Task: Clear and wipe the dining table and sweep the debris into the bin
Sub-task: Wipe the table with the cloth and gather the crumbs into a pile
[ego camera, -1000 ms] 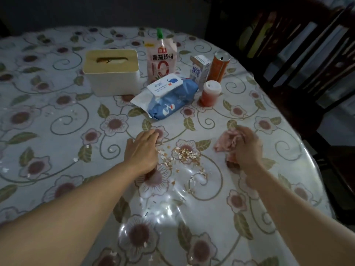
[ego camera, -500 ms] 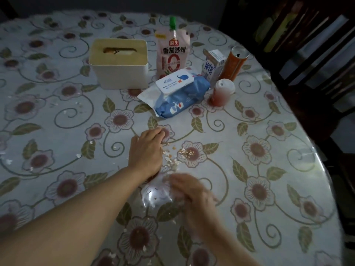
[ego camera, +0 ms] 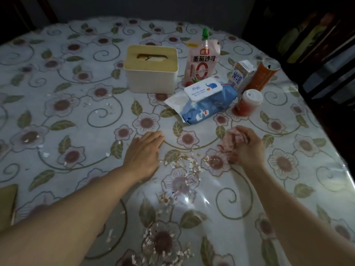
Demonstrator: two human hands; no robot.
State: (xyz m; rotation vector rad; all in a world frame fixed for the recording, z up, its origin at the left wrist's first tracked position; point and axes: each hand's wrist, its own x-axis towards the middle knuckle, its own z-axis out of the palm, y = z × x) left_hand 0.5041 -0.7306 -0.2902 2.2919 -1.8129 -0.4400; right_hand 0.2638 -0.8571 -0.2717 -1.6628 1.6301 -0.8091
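Observation:
The round dining table (ego camera: 57, 116) wears a flowered cloth under clear plastic. Small pale crumbs (ego camera: 184, 164) lie scattered between my two hands, and a second patch of crumbs (ego camera: 163, 244) sits near the front edge. My left hand (ego camera: 143, 154) rests flat on the cloth, fingers together, just left of the crumbs. To their right, my right hand (ego camera: 247, 148) is closed on a crumpled pink cloth (ego camera: 231, 141) that touches the table.
Behind the hands stand a cream tissue box (ego camera: 150, 69), a ketchup pouch (ego camera: 201, 62), a blue wet-wipe pack (ego camera: 205, 102), a milk carton (ego camera: 241, 74), an orange can (ego camera: 263, 73) and a small red cup (ego camera: 248, 102). Dark chairs (ego camera: 317, 54) crowd the right side.
My right hand swept the pink cloth toward me across the crumbs, then returned to the right of them. The left hand stayed put. More crumbs now lie near the front edge.

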